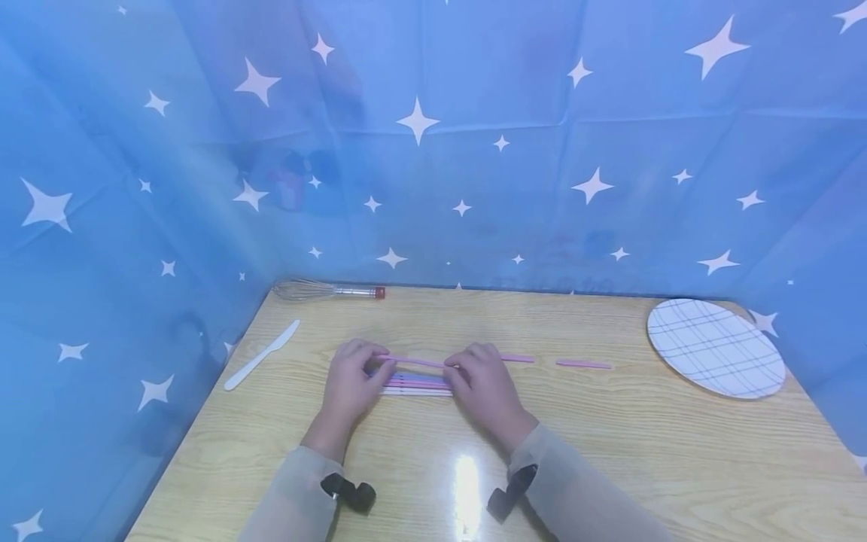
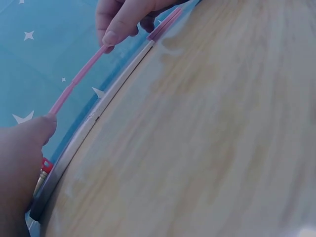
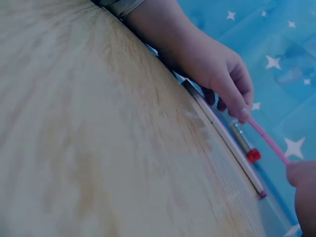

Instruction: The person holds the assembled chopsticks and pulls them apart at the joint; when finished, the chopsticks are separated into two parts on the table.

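Note:
Between both hands, a thin pink straw [image 1: 416, 362] is held just above the far side of a row of straws. The left hand [image 1: 348, 380] pinches one end between thumb and fingertips. At the other end, the right hand [image 1: 486, 384] has the same kind of pinch. Lying side by side on the table, the row of straws [image 1: 406, 388] shows white, pink and bluish-purple, with its ends partly hidden by the hands. In the left wrist view the held pink straw [image 2: 79, 76] has a small step near its middle and slants from hand to hand.
Two pink pieces, one partly behind the right hand [image 1: 518, 359] and another pink piece [image 1: 584, 364] farther right, lie on the wooden table. A whisk [image 1: 325, 290] rests at the back edge, a white knife [image 1: 263, 355] at left, and a checked plate [image 1: 716, 348] at right. Starry curtains surround the table.

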Motion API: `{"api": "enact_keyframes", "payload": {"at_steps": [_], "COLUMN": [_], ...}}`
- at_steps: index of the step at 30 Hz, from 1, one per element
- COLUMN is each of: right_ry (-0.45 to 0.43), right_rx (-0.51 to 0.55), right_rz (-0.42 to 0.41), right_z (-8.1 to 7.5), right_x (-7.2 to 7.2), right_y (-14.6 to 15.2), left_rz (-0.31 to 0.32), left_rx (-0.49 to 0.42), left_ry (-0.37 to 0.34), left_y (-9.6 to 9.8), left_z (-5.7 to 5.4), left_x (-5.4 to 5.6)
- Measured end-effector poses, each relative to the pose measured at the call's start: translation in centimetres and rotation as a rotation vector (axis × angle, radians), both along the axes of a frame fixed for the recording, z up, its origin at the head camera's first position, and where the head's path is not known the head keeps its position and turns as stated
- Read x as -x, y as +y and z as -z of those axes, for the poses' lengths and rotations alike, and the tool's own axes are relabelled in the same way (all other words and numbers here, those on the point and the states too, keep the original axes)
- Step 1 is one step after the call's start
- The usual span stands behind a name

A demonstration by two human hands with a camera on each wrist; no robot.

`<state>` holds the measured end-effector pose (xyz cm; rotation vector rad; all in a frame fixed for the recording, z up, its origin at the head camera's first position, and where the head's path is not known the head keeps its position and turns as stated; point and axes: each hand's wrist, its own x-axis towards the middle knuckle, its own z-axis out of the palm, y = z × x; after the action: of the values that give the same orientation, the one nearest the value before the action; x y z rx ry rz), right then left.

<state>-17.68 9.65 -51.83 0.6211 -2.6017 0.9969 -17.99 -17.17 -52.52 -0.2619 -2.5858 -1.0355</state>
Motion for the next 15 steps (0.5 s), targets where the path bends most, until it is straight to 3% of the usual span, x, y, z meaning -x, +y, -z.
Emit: {"api": "enact_keyframes", "payload": {"at_steps": [8, 15], "right_ry": [-0.017, -0.002], "right_rx": [0.019, 0.055], "right_rz": [0.010, -0.009], "right_z": [-0.1, 0.3], "right_x": [-0.3, -0.9], "right_y": [1.2, 2.9], "left_rz": [0.024, 0.100], "left_rx": [0.049, 0.091], "left_ry": [0.067, 0.147], "left_y": [0.8, 1.8], "left_z": [0.3, 0.1], "left_x": [0.1, -0.3]}}
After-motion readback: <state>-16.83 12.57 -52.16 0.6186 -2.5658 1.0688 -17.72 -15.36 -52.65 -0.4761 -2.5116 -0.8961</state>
